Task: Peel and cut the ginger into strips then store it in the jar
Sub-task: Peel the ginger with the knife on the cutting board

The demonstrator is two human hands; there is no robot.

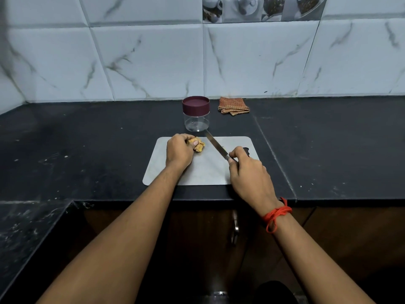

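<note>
We judge the task to be at its very start. The left hand (178,150) has its grip curled round the one piece of ginger (198,144), which it holds at the far left of the cutting board (197,172). The right hand (247,170) has its grip wrapped round the handle of the knife (215,145), whose blade slants up and away just beside the ginger without touching it. The ginger looks brown and knobbly, so probably unpeeled, though the fingers hide too much of it for us to be sure. We see no peel and no strips on the board. The jar (196,114) stands just behind the board, see-through and bare inside, with its dark red lid (195,104) on. So peeling, slicing into strips, opening the jar and filling it all remain. Counting: one ginger piece, one knife, one board, one jar with one lid, and one folded checked cloth (233,105) by the wall on the black worktop (87,150).
</note>
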